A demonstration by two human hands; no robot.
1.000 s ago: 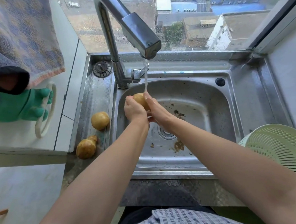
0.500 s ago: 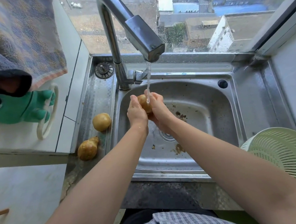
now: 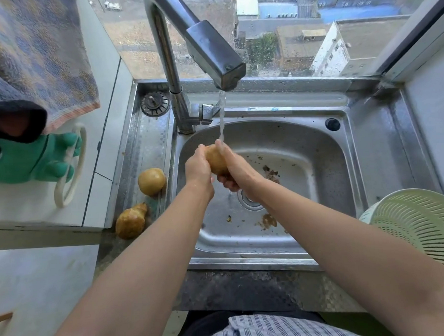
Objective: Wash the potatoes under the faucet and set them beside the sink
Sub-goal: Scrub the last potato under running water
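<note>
A pale green colander (image 3: 424,223) sits at the near right. At the left hang a towel (image 3: 40,57) and a green frog toy (image 3: 25,161), with a round strainer plug (image 3: 155,104) beyond them.

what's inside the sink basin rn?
The left hand and right hand hold a potato under the water stream. On the basin floor lie dirt scraps. The right forearm covers part of the drain.

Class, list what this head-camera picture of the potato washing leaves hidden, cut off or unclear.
1. Head view: the underside of the potato, covered by the left hand and right hand gripping it.
2. Head view: the drain, partly behind the right forearm.
3. Head view: the colander, cut off by the right edge; its contents unseen.
</note>
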